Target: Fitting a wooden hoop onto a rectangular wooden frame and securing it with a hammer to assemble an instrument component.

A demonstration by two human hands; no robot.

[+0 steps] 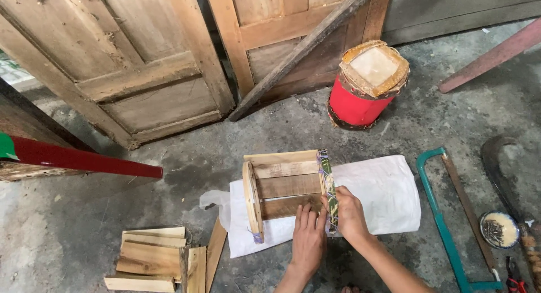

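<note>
A small wooden frame (282,183) of slats lies on a white plastic sack (383,194) on the concrete floor. Its right-hand side is wrapped in a woven green and purple strip (327,180). My left hand (307,239) rests flat on the frame's near slat, fingers together and pointing away from me. My right hand (348,214) grips the wrapped side of the frame near its front corner, fingers curled on the woven strip.
A red drum-shaped stool (363,84) with a woven top stands beyond the frame. Loose wooden slats (155,259) are stacked at front left. A teal-framed hacksaw (445,225) and a small bowl of nails (499,230) lie at right. Old wooden doors (146,62) lean behind.
</note>
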